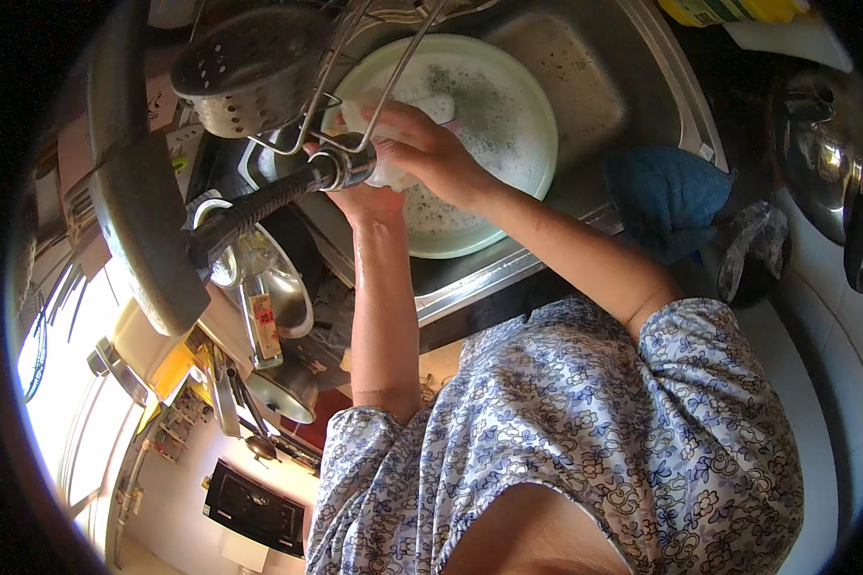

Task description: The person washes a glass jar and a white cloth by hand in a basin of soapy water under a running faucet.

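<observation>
Both my hands are together over the left part of a pale green basin (539,180) that stands in the steel sink. My right hand (428,147) grips a whitish, soft-looking cloth (390,172) from above. Below it my left hand (370,201) holds the same cloth, its palm and most fingers hidden behind a faucet end and wire rack. Cloudy, soapy water with foam (492,115) fills the basin. A white, rounded utensil or dish (435,108) shows in the foam beyond my right fingers, partly covered.
A ribbed faucet hose (259,198) and a wire rack (403,61) hang close above my hands. A perforated metal holder (248,93) is at upper left. A labelled glass bottle (262,323) stands left. A blue cloth (669,194) drapes the sink's right edge, near a metal lid (827,172).
</observation>
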`<act>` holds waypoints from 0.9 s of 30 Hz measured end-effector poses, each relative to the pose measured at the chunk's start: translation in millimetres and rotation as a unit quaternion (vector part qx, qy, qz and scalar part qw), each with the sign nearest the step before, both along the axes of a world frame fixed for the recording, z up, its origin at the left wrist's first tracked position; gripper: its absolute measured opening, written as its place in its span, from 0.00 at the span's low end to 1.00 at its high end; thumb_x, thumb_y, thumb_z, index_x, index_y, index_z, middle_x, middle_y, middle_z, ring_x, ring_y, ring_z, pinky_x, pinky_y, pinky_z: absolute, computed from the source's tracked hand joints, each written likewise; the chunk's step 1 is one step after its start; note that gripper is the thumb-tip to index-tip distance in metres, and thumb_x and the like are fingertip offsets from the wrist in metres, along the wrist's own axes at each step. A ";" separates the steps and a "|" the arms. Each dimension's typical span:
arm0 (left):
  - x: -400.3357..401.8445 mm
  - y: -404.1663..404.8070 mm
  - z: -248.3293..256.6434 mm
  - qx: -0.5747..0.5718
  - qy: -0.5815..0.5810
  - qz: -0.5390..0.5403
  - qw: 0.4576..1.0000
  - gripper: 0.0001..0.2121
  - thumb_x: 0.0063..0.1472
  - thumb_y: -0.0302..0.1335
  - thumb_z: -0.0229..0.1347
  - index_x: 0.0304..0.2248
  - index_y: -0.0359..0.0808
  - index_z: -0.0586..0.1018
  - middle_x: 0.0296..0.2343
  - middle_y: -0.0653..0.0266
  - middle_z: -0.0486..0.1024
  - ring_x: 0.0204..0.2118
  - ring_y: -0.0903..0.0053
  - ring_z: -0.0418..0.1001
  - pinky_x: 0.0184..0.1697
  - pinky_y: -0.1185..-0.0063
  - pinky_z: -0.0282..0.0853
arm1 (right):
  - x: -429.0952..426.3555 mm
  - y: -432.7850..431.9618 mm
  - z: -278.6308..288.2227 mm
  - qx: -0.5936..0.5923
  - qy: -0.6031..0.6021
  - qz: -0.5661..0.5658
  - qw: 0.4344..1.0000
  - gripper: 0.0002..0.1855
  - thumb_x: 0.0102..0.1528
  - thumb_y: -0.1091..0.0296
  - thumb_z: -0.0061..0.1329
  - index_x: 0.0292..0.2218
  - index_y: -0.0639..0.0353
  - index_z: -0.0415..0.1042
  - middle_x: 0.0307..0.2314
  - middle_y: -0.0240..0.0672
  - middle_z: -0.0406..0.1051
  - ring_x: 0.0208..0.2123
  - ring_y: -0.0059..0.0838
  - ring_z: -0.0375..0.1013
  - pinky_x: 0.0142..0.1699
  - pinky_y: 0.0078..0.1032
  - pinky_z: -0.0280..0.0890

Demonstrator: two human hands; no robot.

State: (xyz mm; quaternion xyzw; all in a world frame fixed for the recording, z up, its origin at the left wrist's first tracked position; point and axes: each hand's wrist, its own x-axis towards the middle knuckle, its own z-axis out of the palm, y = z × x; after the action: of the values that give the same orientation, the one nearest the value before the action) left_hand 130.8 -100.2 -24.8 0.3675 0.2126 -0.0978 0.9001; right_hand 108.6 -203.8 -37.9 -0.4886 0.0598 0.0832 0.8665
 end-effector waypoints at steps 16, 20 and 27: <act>-29.8 8.1 -2.8 0.060 0.129 0.010 0.990 0.17 0.53 0.31 0.50 0.42 0.33 0.70 0.39 0.63 0.70 0.44 0.69 0.66 0.48 0.69 0.60 | 14.2 -30.9 -9.3 0.333 0.224 -0.029 0.915 0.29 0.53 0.45 0.39 0.45 0.61 0.62 0.40 0.40 0.66 0.44 0.34 0.65 0.50 0.32 0.59; -28.0 25.0 -15.6 0.067 0.105 -0.004 0.992 0.17 0.51 0.28 0.52 0.42 0.33 0.70 0.38 0.62 0.70 0.44 0.69 0.66 0.50 0.70 0.59 | 13.6 -28.0 -22.2 0.131 0.184 -0.047 0.973 0.34 0.53 0.41 0.37 0.51 0.59 0.55 0.47 0.37 0.60 0.49 0.31 0.60 0.54 0.29 0.53; -25.2 8.7 7.8 0.072 0.062 -0.007 0.995 0.17 0.57 0.33 0.45 0.44 0.32 0.67 0.41 0.61 0.68 0.45 0.70 0.65 0.49 0.72 0.61 | 7.7 -48.4 7.0 0.311 0.217 0.022 0.925 0.33 0.53 0.40 0.36 0.52 0.55 0.55 0.47 0.34 0.60 0.50 0.30 0.59 0.54 0.30 0.53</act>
State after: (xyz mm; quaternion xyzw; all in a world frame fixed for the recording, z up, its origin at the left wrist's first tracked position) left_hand 105.6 -91.4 -17.0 0.4257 0.2723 -0.1113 0.8557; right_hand 116.3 -252.2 -30.9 -0.1655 0.2063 0.2206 0.9388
